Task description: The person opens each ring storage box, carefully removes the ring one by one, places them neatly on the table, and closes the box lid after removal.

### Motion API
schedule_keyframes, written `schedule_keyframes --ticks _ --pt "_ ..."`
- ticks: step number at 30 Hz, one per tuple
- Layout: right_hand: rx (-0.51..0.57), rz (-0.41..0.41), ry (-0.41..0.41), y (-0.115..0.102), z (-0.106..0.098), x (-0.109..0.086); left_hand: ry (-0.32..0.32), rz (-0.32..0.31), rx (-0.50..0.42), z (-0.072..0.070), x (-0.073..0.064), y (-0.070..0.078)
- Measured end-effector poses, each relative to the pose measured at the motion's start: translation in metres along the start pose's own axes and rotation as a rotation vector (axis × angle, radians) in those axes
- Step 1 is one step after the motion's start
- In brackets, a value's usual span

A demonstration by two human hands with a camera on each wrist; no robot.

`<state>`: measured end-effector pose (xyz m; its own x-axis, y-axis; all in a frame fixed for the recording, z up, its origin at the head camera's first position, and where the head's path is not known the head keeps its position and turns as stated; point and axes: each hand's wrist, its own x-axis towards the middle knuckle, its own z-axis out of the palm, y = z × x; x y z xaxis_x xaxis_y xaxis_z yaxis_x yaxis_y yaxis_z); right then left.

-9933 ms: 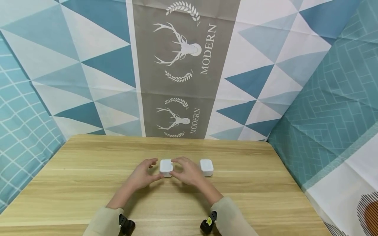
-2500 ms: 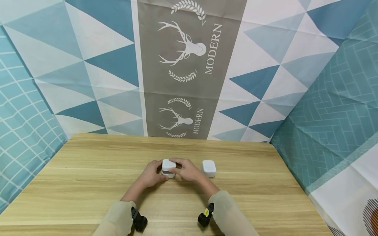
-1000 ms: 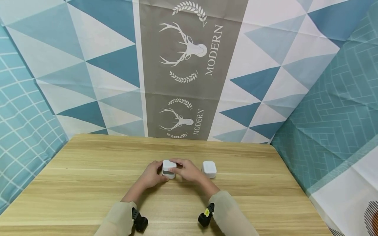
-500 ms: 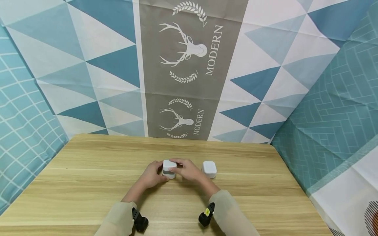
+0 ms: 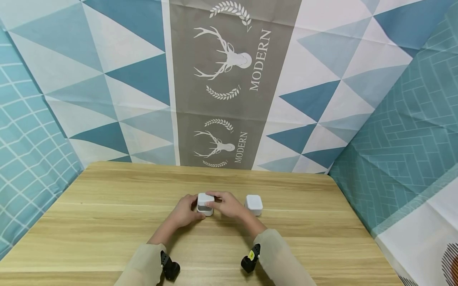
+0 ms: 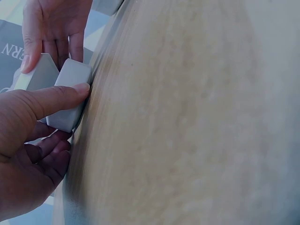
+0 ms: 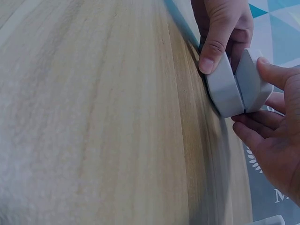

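Observation:
A small white box with rounded corners stands on the wooden table, its lid (image 5: 205,198) raised off its base (image 5: 206,213) on one side; a grey strip shows between them. My left hand (image 5: 184,211) grips the base from the left, thumb on the near side. From the right, my right hand (image 5: 228,205) pinches the lid between thumb and fingers. In the right wrist view the lid (image 7: 253,79) leans away from the base (image 7: 226,91), the two meeting along one edge. The left wrist view shows my left thumb (image 6: 61,98) across the base (image 6: 72,77).
A second white box (image 5: 253,203), closed, stands on the table (image 5: 143,186) just right of my right hand. Patterned cloth (image 5: 222,99) hangs behind the table's far edge, with more cloth at both sides. Each wrist carries a black camera (image 5: 171,270).
Ten seconds ago the box was closed and my left hand was apart from it. Since then both hands have taken hold and the lid has tilted up. Over the last second almost nothing differs.

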<state>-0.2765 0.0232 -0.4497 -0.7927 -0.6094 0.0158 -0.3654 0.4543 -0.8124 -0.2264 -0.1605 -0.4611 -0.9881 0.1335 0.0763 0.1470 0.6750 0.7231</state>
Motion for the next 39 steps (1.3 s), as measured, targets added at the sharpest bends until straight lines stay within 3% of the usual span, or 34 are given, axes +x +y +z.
schedule_keyframes --ticks 24,39 --pt "-0.029 -0.009 -0.002 0.0017 -0.0022 0.0028 -0.002 0.004 -0.005 -0.0007 0.0010 0.0000" --pt "0.017 -0.013 0.005 0.0001 -0.0006 0.0028 0.000 -0.003 -0.009 -0.0013 -0.0004 0.0006"
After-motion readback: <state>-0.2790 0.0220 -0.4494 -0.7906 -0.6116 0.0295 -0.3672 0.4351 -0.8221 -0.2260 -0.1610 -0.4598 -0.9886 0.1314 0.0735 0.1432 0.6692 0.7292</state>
